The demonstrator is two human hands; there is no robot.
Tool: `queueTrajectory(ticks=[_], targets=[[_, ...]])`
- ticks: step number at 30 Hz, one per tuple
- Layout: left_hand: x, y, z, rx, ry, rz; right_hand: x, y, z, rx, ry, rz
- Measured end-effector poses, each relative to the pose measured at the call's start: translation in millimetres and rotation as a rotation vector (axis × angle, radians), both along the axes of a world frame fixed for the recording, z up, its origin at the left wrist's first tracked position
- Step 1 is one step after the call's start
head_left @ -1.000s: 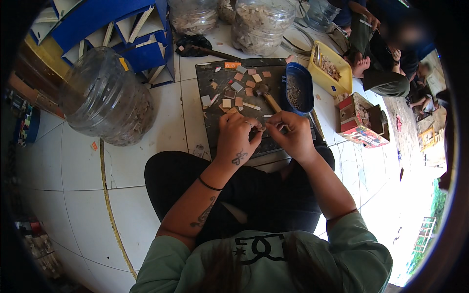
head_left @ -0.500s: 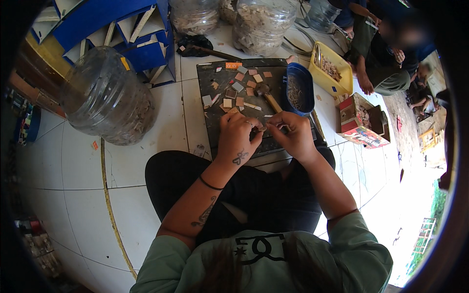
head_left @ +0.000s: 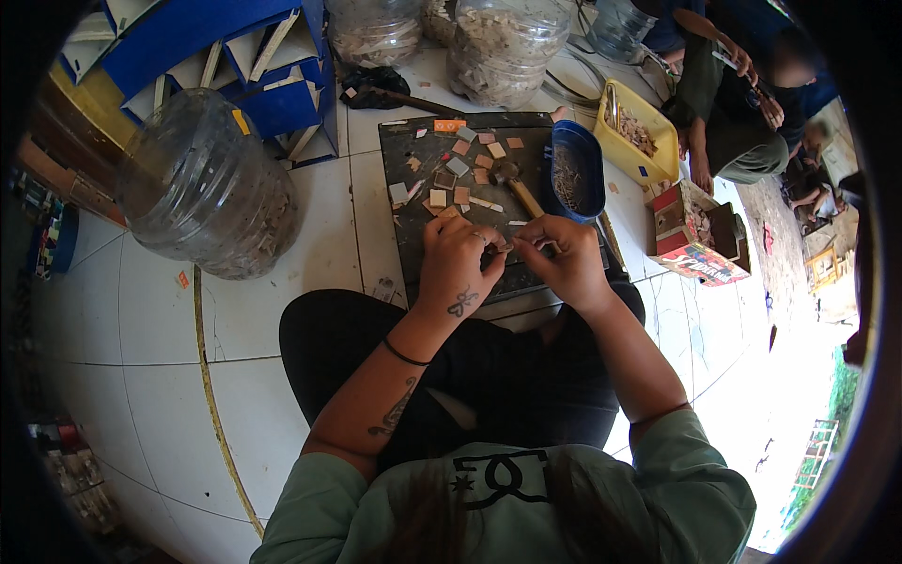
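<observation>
- The person's left hand (head_left: 462, 258) has its thumb and fingers drawn together, pinching a small piece (head_left: 506, 247) too tiny to identify.
- The right hand (head_left: 567, 261) meets it there, thumb and forefinger brought together; whether they also grip the piece cannot be told.
- The piece is between the two hands, over the near part of a dark board (head_left: 411, 252).
- Beyond the hands, small flat squares (head_left: 438, 198), tan, orange and grey, lie scattered on the board.
- A hammer (head_left: 525, 196) lies right of them, beside a blue tray (head_left: 589, 150) of thin bits.
- Farther right are a yellow tub (head_left: 648, 173) and an open cardboard box (head_left: 700, 263).
- A clear plastic container (head_left: 207, 188) leans at left.
</observation>
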State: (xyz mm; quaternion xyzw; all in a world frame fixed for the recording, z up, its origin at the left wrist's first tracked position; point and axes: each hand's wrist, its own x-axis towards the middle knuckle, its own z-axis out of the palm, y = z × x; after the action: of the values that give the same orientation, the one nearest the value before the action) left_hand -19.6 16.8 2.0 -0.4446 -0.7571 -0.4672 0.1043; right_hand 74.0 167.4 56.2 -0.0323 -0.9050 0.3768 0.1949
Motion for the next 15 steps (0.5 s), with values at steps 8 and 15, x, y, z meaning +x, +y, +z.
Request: queueTrajectory(ticks=[8,15], targets=[[0.5,-0.7,0.9,-0.005,0.001,0.001,-0.8,-1.4,-1.4,-0.021,0.005,-0.016],[0.1,-1.6,1.7,-0.047,-0.014,-0.001,-2.5,-1.1,-1.7,0.046,-0.065,0.052]])
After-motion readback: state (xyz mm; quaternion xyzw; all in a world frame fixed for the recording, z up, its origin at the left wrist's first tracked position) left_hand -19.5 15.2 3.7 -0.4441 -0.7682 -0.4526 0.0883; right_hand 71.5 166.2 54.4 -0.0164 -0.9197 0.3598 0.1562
